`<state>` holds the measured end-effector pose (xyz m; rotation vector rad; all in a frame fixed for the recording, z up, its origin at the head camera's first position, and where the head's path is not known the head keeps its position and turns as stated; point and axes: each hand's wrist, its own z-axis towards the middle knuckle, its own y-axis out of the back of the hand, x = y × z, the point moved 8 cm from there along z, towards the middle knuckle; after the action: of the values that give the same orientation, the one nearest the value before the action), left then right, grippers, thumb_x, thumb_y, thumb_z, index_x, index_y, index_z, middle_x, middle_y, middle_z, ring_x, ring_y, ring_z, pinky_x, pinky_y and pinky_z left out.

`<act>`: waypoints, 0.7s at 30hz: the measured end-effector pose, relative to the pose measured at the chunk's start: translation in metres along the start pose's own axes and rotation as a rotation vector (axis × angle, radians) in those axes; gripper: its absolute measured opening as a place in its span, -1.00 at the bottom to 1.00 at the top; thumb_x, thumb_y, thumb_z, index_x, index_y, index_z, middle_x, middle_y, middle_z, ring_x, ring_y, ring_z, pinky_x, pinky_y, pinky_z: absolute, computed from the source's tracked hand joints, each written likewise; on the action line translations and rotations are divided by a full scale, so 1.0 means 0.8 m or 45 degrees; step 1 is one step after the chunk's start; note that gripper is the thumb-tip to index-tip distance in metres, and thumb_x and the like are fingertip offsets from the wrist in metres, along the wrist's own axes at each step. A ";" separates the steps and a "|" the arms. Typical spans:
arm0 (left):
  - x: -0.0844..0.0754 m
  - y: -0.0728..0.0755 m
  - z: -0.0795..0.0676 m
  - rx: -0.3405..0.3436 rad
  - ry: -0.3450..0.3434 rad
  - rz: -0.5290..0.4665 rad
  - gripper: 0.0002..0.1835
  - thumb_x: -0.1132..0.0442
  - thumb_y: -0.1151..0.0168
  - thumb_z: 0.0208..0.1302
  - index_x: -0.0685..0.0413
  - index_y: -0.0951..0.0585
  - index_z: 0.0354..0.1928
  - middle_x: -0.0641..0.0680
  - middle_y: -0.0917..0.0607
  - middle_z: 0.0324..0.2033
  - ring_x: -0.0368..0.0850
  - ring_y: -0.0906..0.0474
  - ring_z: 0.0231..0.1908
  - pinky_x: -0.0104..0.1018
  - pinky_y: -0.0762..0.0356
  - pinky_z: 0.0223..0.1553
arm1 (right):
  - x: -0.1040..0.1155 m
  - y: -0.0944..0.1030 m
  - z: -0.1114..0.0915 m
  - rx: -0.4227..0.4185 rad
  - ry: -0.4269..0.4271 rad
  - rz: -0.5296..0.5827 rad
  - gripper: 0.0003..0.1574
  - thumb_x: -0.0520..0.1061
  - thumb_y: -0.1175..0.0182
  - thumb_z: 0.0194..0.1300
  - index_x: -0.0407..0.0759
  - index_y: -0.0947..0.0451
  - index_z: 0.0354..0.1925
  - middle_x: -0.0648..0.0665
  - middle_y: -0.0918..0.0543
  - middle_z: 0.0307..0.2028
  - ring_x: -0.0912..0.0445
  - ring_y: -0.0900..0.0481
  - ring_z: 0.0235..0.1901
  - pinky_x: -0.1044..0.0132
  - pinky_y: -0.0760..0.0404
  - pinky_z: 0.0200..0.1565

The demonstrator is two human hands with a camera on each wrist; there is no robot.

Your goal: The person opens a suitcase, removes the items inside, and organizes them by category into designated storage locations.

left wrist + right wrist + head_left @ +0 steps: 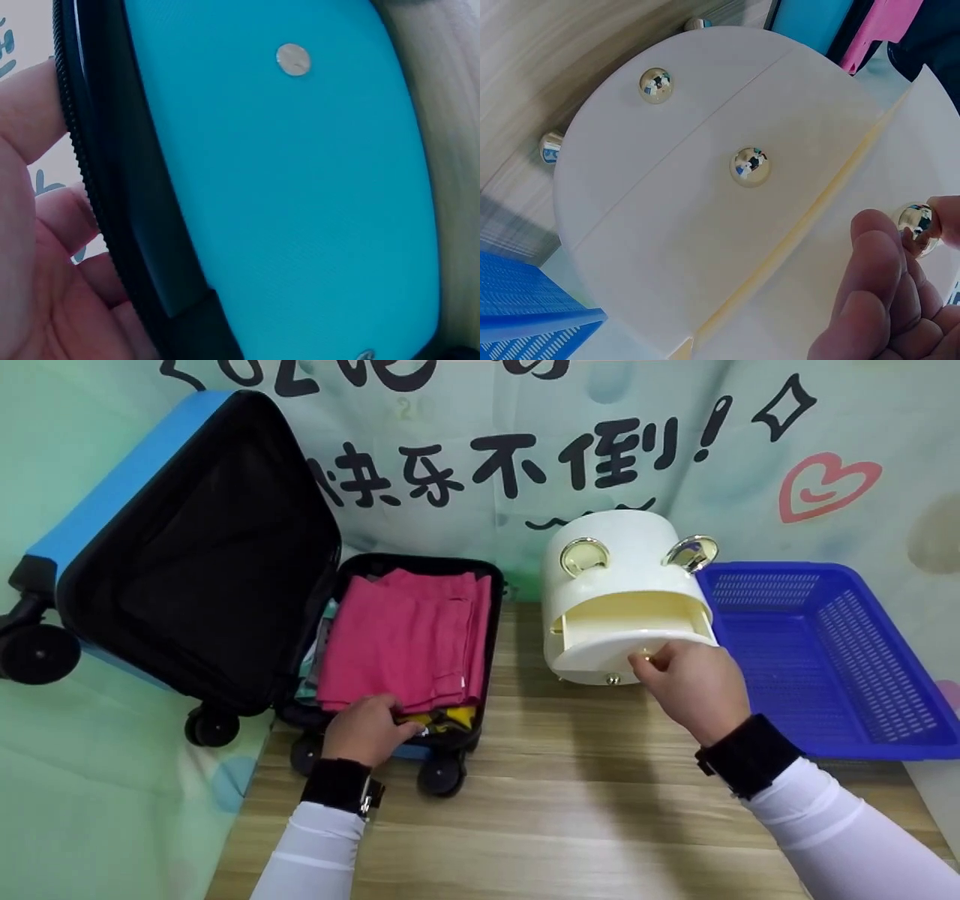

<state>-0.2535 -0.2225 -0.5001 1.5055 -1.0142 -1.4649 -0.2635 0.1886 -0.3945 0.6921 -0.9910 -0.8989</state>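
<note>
My right hand [697, 686] pinches the gold knob [915, 219] of the top drawer [592, 658] of a white cabinet [630, 529]. That drawer is pulled partway out, its cream inside showing from above. Two lower gold knobs stay visible in the right wrist view. My left hand [364, 730] reaches over the near rim of an open blue suitcase [496, 615], its fingers by the front edge of a folded pink garment [397, 637]. A yellow and black cloth [454, 718] shows beneath the garment. In the left wrist view, the suitcase rim partly hides the fingers.
The suitcase lid [199, 532] leans open to the left, black inside. Beside the cabinet on the right lies a blue plastic basket [896, 660]. A printed cloth backdrop [465, 521] hangs behind everything, and the wood-grain tabletop [540, 810] extends in front.
</note>
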 end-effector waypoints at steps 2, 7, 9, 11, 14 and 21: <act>-0.001 -0.002 0.003 0.033 0.013 0.022 -0.50 -0.22 -0.49 0.25 0.08 -0.76 -0.11 0.07 -0.78 -0.36 0.00 -0.67 -0.34 -0.01 -0.65 -0.21 | 0.001 0.000 -0.002 -0.006 0.007 0.002 -0.52 0.09 -0.37 0.36 0.02 -0.72 -0.69 0.10 -0.56 -0.76 0.11 -0.41 -0.71 0.16 -0.29 -0.61; -0.005 -0.009 0.010 0.117 0.036 0.049 -0.49 -0.27 -0.50 0.20 0.05 -0.77 -0.19 0.05 -0.77 -0.41 -0.01 -0.66 -0.39 -0.06 -0.63 -0.29 | 0.002 0.001 -0.009 -0.015 0.012 0.003 -0.53 0.09 -0.37 0.35 0.03 -0.71 -0.69 0.11 -0.53 -0.77 0.11 -0.39 -0.72 0.15 -0.27 -0.62; -0.006 -0.012 0.012 0.147 0.048 0.056 -0.51 -0.28 -0.51 0.18 0.02 -0.74 -0.27 0.01 -0.74 -0.45 -0.04 -0.63 -0.42 -0.11 -0.59 -0.35 | 0.002 0.000 -0.011 -0.018 0.015 -0.002 -0.53 0.09 -0.37 0.35 0.03 -0.70 -0.70 0.11 -0.53 -0.78 0.10 -0.40 -0.72 0.14 -0.28 -0.61; -0.007 -0.015 0.014 0.177 0.058 0.064 -0.52 -0.29 -0.51 0.17 -0.01 -0.69 -0.39 -0.02 -0.67 -0.53 -0.07 -0.58 -0.47 -0.16 -0.53 -0.42 | 0.003 0.000 -0.013 -0.021 0.021 -0.008 -0.51 0.08 -0.37 0.35 0.04 -0.69 -0.71 0.10 -0.54 -0.78 0.10 -0.40 -0.72 0.14 -0.28 -0.61; -0.011 -0.018 0.017 0.204 0.057 0.070 -0.47 -0.29 -0.53 0.15 -0.04 -0.58 -0.57 -0.08 -0.53 -0.64 -0.12 -0.49 -0.55 -0.22 -0.44 -0.51 | 0.002 -0.001 -0.016 -0.021 0.023 -0.009 -0.50 0.08 -0.38 0.35 0.05 -0.68 -0.73 0.11 -0.53 -0.79 0.12 -0.39 -0.72 0.14 -0.28 -0.61; -0.017 -0.025 0.022 0.269 0.056 0.087 -0.38 -0.24 -0.53 0.16 -0.08 -0.41 -0.76 -0.11 -0.36 -0.75 -0.14 -0.38 -0.62 -0.27 -0.38 -0.59 | 0.001 -0.002 -0.021 -0.008 0.017 0.004 -0.54 0.08 -0.38 0.36 0.03 -0.71 -0.68 0.11 -0.55 -0.76 0.13 -0.40 -0.71 0.14 -0.30 -0.60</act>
<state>-0.2707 -0.2024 -0.5138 1.6265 -1.2130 -1.3038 -0.2484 0.1884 -0.4022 0.6901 -0.9770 -0.8936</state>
